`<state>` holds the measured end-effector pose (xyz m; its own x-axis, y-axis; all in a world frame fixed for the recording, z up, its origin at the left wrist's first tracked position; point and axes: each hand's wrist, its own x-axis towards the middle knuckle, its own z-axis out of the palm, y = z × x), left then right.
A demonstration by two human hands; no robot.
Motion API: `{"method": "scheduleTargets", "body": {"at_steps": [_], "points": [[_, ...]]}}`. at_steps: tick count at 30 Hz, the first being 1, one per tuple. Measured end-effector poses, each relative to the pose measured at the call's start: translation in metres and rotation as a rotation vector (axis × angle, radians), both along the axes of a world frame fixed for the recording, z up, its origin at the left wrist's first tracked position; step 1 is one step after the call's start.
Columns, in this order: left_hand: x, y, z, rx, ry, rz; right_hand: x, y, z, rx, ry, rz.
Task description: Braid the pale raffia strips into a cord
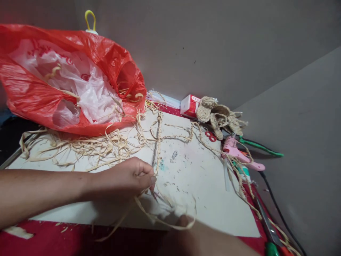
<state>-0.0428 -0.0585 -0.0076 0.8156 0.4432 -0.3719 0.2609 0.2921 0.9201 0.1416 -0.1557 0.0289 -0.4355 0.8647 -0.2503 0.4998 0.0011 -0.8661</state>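
Observation:
My left hand (130, 177) is closed in a pinch at the lower end of a braided cord of pale, dry plant fibre (159, 140). The cord runs straight up the white board from my fingertips, then a length of it loops off to the right. Below the pinch, loose unbraided fibre strands (160, 218) fan out and curve downward. My right hand (185, 227) is low in the picture, dark and smeared by motion. It is close to those loose strands; its fingers cannot be made out.
A red plastic bag (112, 57) holds white plastic, with a fibre heap (101, 147) before it. The white board (213, 199) lies on red cloth. At right are woven fibre pieces (220, 115), a pink glue gun (241, 153), green-handled scissors (269, 224) and a black cable (278, 208).

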Motion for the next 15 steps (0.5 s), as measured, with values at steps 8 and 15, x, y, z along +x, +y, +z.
{"method": "scheduleTargets", "body": {"at_steps": [8,15], "points": [[-0.002,0.007,0.007,0.068,0.038,-0.066,0.030,0.051,-0.017,-0.160,0.401,-0.662],[-0.001,0.007,0.006,0.138,-0.099,-0.130,-0.013,0.035,-0.037,-0.517,0.509,-0.297]]}}
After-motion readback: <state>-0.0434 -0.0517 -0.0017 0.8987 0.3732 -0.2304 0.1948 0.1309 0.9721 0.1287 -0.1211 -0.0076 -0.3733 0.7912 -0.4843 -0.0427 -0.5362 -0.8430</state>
